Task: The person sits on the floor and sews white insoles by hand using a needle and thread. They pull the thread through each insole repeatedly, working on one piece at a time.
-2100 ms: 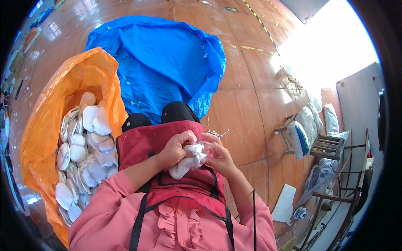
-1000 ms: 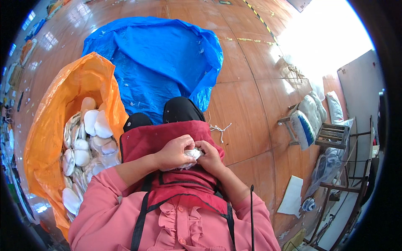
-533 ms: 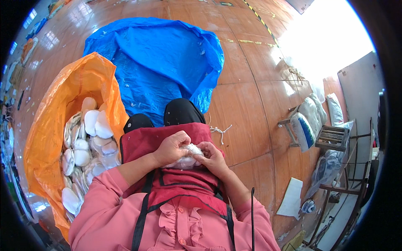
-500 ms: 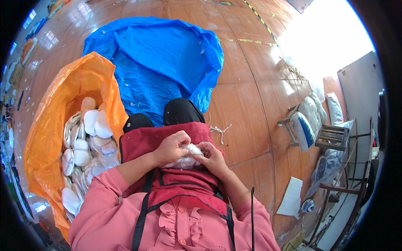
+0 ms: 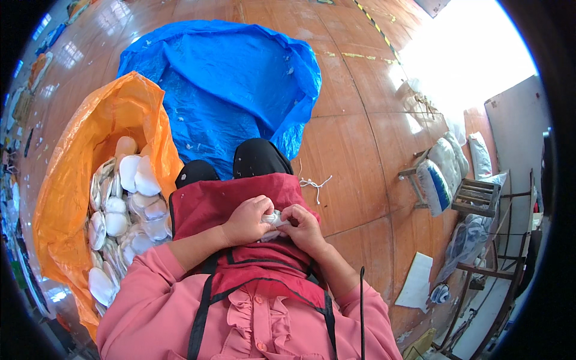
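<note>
In a pinching grip, our left hand [image 5: 247, 221] and right hand [image 5: 303, 229] hold white fabric [image 5: 275, 219] from opposite sides, apparently for steadiness.

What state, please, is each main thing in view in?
White soft piece: bunched, partly hidden
Left hand: closed on the piece
Right hand: closed on the piece
Orange sack: open, holding white pads
Blue plastic: spread, creased
Red apron: worn, wrinkled
White string: lying loose

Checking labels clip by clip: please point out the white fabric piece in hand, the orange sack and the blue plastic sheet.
White fabric piece [image 5: 274, 219]: head view, its exposed upper part.
Orange sack [image 5: 63, 210]: head view, its left side wall.
Blue plastic sheet [image 5: 231, 87]: head view, its middle.
</note>
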`<state>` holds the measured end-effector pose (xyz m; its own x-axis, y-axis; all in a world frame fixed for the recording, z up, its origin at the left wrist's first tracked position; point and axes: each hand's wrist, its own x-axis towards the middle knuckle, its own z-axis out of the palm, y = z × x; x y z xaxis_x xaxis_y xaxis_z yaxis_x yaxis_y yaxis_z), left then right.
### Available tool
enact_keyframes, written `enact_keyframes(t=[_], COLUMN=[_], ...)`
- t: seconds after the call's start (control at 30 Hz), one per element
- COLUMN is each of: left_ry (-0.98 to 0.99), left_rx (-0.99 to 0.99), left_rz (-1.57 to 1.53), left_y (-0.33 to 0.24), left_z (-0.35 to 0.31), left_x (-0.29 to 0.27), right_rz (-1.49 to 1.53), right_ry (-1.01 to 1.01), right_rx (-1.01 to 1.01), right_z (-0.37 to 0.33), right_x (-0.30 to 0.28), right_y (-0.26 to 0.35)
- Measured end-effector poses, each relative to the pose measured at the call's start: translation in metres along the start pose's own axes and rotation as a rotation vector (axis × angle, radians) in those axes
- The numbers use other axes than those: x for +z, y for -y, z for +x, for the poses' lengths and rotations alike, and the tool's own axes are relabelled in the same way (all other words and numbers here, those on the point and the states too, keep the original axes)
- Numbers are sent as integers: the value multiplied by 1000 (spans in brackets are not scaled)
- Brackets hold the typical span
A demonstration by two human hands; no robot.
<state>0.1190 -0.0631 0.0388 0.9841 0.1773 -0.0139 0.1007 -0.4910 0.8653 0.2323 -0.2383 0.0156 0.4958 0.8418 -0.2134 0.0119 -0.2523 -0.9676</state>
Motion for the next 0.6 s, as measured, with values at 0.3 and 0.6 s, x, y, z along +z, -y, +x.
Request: enact_keyframes(t=[0.3,0.6], left_ry=[-189,-235], left_rx=[44,82], left_rz=[104,1], left_y=[0,4], left_z=[-2,-6], left_x=[15,16], right_rz=[-16,-43], right_ry=[23,-8], right_rx=[-112,-180], right_z=[-3,-12], right_x=[0,1], right_y=[-2,0])
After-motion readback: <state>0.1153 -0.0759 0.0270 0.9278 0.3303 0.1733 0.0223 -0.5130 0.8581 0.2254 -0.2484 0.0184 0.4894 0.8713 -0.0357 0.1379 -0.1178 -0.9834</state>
